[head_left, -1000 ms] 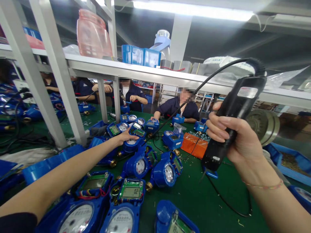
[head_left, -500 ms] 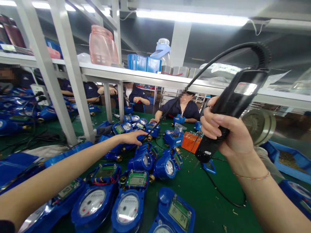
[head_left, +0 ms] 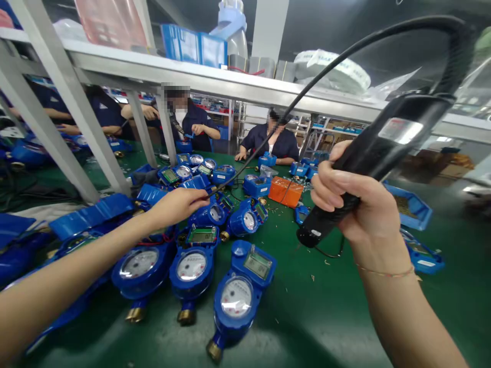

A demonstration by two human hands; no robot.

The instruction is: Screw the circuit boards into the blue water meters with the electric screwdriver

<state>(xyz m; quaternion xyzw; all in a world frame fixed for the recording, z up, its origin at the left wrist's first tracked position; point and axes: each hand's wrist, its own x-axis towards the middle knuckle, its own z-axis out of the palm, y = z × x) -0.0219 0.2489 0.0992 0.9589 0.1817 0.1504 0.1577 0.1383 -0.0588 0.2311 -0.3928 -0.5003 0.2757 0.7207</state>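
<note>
1. Head view, hands: left hand point(head_left: 187, 202) over the meter cluster, fingers closed together round the black cable point(head_left: 303, 93). Right hand point(head_left: 360, 204) raised at right, fingers wrapped round the black handheld tool point(head_left: 378, 140); grip closed, thin band on wrist.
2. Head view, tool: held well above the table point(head_left: 307, 322), tilted, lower end toward the table and slightly left, upper end up and right. Pale label on its side. Cable leaves the upper end, arcs over and runs down left, across the front of the shelf point(head_left: 249, 88), to left hand. Tip under the tool is blurred, can't tell shape.
3. Head view, meters: front blue meter point(head_left: 236, 299) lies dial up on the green top, display at its far end, brass fitting toward camera. Middle blue meter point(head_left: 193, 267) just left of it, then left blue meter point(head_left: 140, 263). More meters crowd around and beyond left hand, some overlapping.
4. Head view, rest: orange box point(head_left: 286, 191) beyond the tool's lower end; blue tray point(head_left: 418, 220) with small parts behind right hand. Blue container point(head_left: 180, 45) and pink container point(head_left: 111, 23) on shelf. Two people seated across, seen below shelf, blue meters near them.
</note>
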